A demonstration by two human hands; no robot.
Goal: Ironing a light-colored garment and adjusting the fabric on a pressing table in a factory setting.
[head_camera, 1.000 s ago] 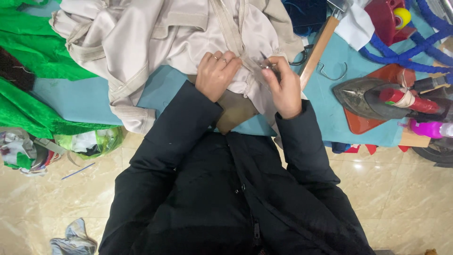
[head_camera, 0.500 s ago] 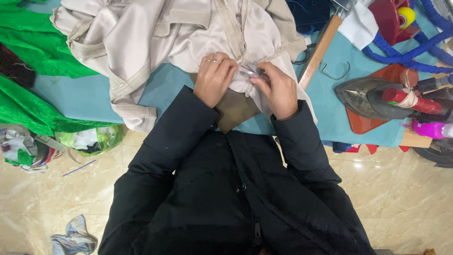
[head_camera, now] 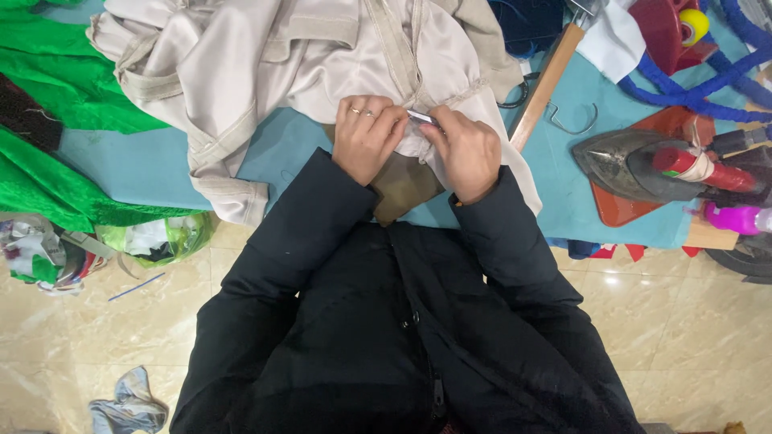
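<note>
A cream satin garment (head_camera: 265,72) lies bunched on the teal-covered table (head_camera: 145,165). My left hand (head_camera: 366,137), a ring on one finger, pinches a fold of this garment near its seam. My right hand (head_camera: 466,149) is closed on a small metal tool (head_camera: 424,119) whose tip touches the same fold, right beside my left fingers. A brown piece of fabric (head_camera: 402,186) hangs below both hands at the table edge. My black jacket sleeves fill the lower middle.
Green fabric (head_camera: 48,104) lies at the left. A dark iron (head_camera: 635,165) rests on a red stand at the right, next to a wooden stick (head_camera: 547,80), a wire hook, blue cord and a pink bottle (head_camera: 736,219). Scraps litter the tiled floor.
Both hands have drawn closer together on the garment fold. The right hand moved left with the metal tool toward the left fingers.
</note>
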